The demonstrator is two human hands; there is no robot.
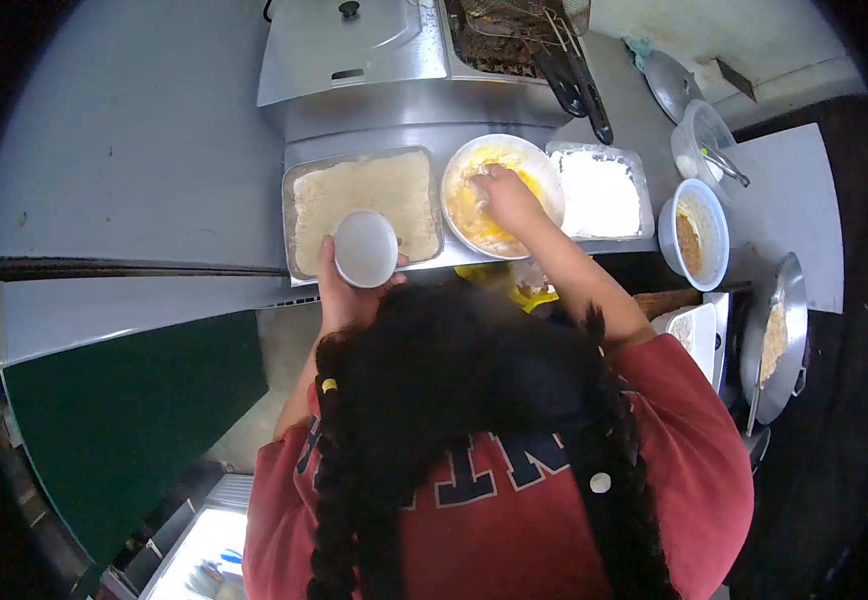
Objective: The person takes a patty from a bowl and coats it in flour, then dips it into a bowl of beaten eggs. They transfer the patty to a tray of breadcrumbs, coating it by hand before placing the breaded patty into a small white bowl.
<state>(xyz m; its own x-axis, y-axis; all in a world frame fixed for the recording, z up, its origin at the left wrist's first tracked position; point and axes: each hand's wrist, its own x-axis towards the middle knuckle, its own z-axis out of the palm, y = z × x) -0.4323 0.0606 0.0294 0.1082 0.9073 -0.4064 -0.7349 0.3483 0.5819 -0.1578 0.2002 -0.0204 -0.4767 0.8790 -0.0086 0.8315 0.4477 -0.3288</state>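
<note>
My left hand (343, 302) is wrapped round a small white bowl (366, 248), which it holds over the near edge of a metal tray (288, 215). A pale, flour-like layer (354, 188) covers the tray's bottom. To the right, my right hand (500, 196) reaches into a larger white bowl (555, 190) with a wet yellow mixture (499, 165) in it. Its fingers are drawn together and coated with pale mixture; whatever they grip is hidden. Beside this bowl sits a rectangular foil-lined tray (599, 195).
A steel fryer (354, 60) with dark-handled baskets (584, 90) stands behind the trays. On the right are a bowl with brown contents (717, 230), a clear tub with a utensil (699, 130), and a large metal pan (784, 340). A yellow packet (534, 298) lies near my body.
</note>
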